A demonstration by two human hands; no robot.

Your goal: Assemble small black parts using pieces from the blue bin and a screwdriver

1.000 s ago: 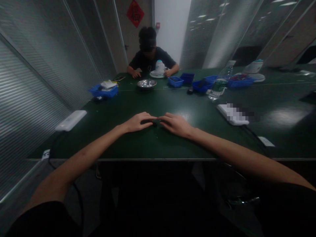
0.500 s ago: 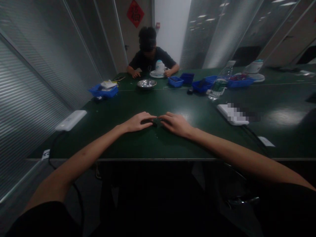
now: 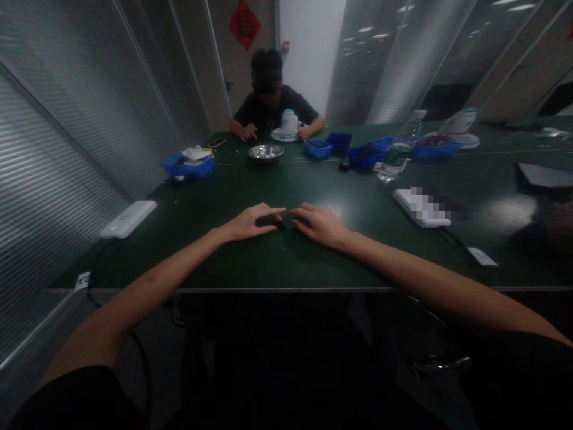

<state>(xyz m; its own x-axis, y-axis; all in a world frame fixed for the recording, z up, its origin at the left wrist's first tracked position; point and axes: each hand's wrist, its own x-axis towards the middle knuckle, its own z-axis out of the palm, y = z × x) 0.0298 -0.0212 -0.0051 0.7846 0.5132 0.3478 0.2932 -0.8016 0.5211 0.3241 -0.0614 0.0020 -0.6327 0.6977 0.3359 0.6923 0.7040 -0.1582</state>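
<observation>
Now a dark piece (image 3: 280,226) is showing by the thumb tip of my left hand (image 3: 245,221), nearer it than my right hand (image 3: 324,226); long axis unclear. My left fingers are standing apart; whether my right ones are gripping, I cannot tell.

Worn: black short sleeves (image 3: 87,391), bare forearms (image 3: 179,266) below.
Both sleeves are plain, ending near the elbows (image 3: 101,340); the left hand (image 3: 245,224) and right hand (image 3: 323,227) are likewise bare, with slim fingers (image 3: 272,211).
</observation>
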